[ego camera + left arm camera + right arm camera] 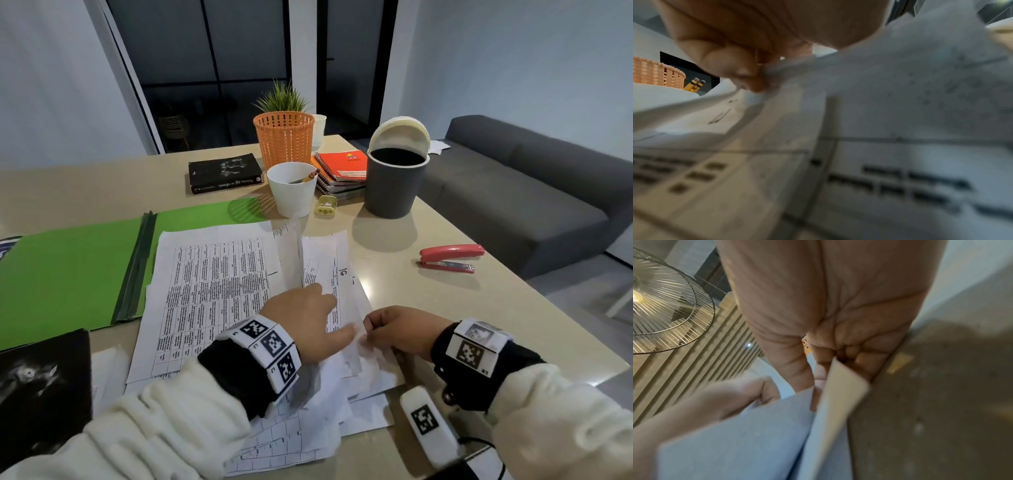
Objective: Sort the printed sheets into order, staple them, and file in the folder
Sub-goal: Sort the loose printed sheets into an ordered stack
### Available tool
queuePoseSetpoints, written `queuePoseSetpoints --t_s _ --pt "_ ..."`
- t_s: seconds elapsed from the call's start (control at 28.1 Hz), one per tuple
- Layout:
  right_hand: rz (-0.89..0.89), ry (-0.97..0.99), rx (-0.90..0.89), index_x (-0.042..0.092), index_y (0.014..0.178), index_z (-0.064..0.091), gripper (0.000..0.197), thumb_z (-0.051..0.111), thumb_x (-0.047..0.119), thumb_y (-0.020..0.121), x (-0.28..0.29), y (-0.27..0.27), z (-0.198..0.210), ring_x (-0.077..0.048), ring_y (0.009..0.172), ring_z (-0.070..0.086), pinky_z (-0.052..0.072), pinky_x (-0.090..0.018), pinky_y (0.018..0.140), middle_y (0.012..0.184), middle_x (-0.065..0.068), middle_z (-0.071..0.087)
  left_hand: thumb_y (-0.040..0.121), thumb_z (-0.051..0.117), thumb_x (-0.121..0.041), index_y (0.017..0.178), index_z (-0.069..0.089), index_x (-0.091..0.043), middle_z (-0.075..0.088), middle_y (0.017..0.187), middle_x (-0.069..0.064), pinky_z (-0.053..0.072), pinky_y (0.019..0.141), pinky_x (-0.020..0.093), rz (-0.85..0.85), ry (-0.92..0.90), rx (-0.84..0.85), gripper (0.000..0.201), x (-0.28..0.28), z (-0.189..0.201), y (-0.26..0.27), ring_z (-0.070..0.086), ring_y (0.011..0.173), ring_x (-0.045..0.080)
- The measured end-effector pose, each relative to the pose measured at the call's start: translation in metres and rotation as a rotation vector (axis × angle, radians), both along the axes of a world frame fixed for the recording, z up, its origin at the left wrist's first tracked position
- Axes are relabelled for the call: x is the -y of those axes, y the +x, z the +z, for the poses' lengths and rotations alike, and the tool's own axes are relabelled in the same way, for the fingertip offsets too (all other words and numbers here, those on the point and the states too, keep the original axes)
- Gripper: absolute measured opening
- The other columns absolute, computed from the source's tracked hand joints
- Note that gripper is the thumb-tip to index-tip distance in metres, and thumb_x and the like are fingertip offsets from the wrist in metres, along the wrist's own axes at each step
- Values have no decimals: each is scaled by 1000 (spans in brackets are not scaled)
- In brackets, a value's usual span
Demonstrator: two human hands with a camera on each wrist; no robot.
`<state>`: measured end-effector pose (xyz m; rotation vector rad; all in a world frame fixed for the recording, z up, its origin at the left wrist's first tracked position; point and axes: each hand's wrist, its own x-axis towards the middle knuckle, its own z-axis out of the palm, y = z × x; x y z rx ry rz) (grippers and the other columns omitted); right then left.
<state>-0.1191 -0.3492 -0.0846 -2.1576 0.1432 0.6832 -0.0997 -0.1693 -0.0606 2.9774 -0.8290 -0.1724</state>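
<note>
Near the front edge of the surface (394, 236), both hands pinch sheets (219, 294) — left hand (305, 322) lifting one, right hand (400, 329) gripping a corner; stapler (450, 257) apart.

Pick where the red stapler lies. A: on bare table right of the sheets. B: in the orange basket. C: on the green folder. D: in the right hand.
A: the stapler lies alone on the table, right of the sheets.
</note>
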Motion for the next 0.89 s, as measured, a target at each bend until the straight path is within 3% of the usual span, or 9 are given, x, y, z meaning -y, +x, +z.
queuePoseSetpoints --t_s 0.11,0.18,0.25,0.32,0.43,0.5,0.64,0.78,0.89 --pt "-5 40 -28 12 85 69 11 64 21 87 -1 -2 2 -15 72 60 50 -26 79 81 0 68 89 42 -43 87 40 -21 51 101 0 35 68 29 20 -67 16 23 -1 -3 0 40 78 17" --pt "-7 96 -51 19 90 72 9 65 22 87 -2 -4 3 -10 78 68 53 -23 83 88 6 73 89 43 -39 95 44 -18 52 101 0 35 67 28 7 -92 2 22 -1 -4 1 42 78 18" --pt "28 56 -30 33 90 70 7 66 31 85 -4 -6 4 -6 89 67 48 -24 92 94 13 73 90 42 -42 94 44 -18 51 97 -1 35 67 28 8 -105 -6 24 -1 -4 2 43 78 17" --pt "54 -6 -6 43 88 64 6 64 38 86 -8 -10 10 0 93 61 41 -19 91 96 21 67 90 41 -51 84 42 -20 47 89 -3 34 65 27 20 -95 -6 32 0 -4 3 43 76 17" --pt "79 -20 22 43 107 57 18 59 38 90 -13 -14 17 5 91 52 36 -10 78 94 27 54 86 38 -65 68 42 -22 47 82 -5 34 61 28 47 -98 -34 46 1 -3 4 46 71 15" --pt "118 -89 63 42 122 53 31 56 42 91 -16 -15 18 1 99 47 31 -15 86 102 25 50 83 41 -67 63 42 -24 47 79 -7 35 60 28 67 -140 -46 47 1 -1 3 47 69 12" --pt "94 -97 67 44 94 59 6 59 43 89 -18 -13 15 3 90 54 39 -11 75 96 25 58 82 47 -42 59 39 -18 44 76 -5 31 56 25 109 -168 -1 34 0 -1 3 47 70 16" --pt "-31 -83 75 21 89 69 14 68 34 84 -9 -4 6 -13 83 64 50 -27 87 91 6 70 82 45 -28 56 27 -15 31 63 0 20 46 26 142 -218 2 34 -3 2 4 32 52 14" --pt "-65 -89 92 18 68 56 20 71 24 81 -2 1 0 -10 59 52 44 -22 63 65 7 59 82 44 -26 56 24 -14 26 58 0 17 46 26 162 -240 7 34 -6 4 5 25 49 15"
